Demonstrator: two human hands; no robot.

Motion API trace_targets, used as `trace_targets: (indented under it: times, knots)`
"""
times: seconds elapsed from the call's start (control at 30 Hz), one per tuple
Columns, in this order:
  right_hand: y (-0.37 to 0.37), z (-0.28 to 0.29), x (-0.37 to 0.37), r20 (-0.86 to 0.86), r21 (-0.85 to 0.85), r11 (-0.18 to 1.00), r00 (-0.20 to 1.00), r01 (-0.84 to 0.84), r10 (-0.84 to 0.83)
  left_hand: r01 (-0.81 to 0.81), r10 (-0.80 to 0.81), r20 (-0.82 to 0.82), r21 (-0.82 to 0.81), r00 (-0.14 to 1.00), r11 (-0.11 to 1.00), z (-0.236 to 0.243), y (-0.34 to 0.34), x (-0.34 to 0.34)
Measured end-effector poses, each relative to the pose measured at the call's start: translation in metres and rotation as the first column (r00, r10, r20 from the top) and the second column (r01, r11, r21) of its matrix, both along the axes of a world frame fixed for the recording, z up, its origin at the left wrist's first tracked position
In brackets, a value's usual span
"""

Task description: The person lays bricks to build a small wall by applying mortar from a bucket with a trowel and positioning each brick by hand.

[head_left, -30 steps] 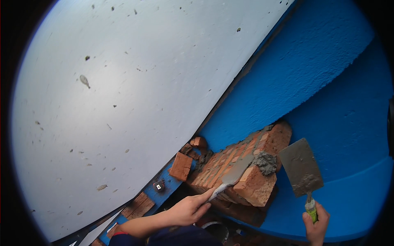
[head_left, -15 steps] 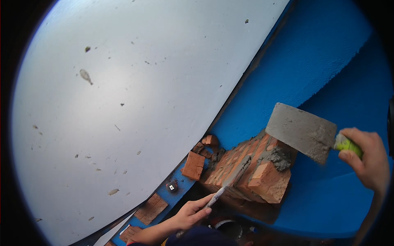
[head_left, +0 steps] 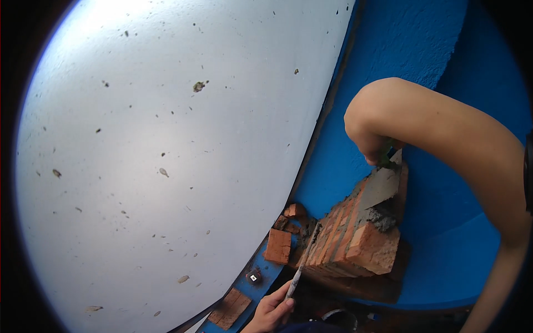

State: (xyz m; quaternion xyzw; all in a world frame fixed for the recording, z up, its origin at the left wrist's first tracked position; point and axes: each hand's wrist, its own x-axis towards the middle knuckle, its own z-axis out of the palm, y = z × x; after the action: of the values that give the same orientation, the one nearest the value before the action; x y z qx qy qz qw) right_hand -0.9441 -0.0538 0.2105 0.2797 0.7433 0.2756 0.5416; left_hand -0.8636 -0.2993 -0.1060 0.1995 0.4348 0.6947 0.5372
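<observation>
My right hand (head_left: 367, 139), bent over the far end of the brickwork, is closed round the green handle of a broad brick trowel. Its grey rectangular blade (head_left: 381, 186) lies on or just above the brick top, beside a lump of wet mortar (head_left: 381, 218). Part of the handle is hidden by my fingers. At the lower edge my left hand (head_left: 273, 311) grips a thin, mortar-smeared stick-like tool (head_left: 300, 271), perhaps a jointer, angled up along the brickwork's left side. An orange brick (head_left: 373, 247) forms the near end of the brickwork (head_left: 333, 233).
A blue wall (head_left: 411, 33) stands behind, and a large speckled white panel (head_left: 139, 166) fills the left. Between them and me lie a loose brick (head_left: 278, 246), broken pieces (head_left: 294, 211), a small black tape measure (head_left: 254, 277) and another brick (head_left: 230, 308).
My right hand has swung the trowel from the right side to the far end, turning the blade down toward the bricks. The left hand's tool has shifted to the brickwork's left side. The view has shifted.
</observation>
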Motion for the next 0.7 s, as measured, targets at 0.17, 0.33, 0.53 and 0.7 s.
trace_targets:
  times: [0.17, 0.33, 0.53, 0.7]
  knots:
    - [-0.001, -0.009, -0.007, 0.055, 0.028, 0.989, 0.988, -0.145, 0.143, -0.039, 0.04, 0.066, -0.026, 0.997, 0.999, -0.001, -0.005, -0.001]
    - [-0.004, -0.012, -0.015, 0.053, 0.057, 0.962, 0.963, -0.266, 0.263, -0.053, 0.053, 0.007, -0.049, 0.999, 0.997, 0.003, -0.009, -0.007]
    - [0.027, 0.012, 0.014, -0.018, 0.192, 0.949, 0.966, -0.25, 0.258, 0.002, -0.001, 0.019, -0.048, 1.0, 0.999, 0.006, 0.001, -0.008]
    - [0.038, 0.074, 0.099, -0.416, 0.287, 0.957, 0.897, -0.027, 0.151, 0.123, -0.124, 0.097, 0.018, 0.988, 0.992, 0.013, 0.01, -0.016]
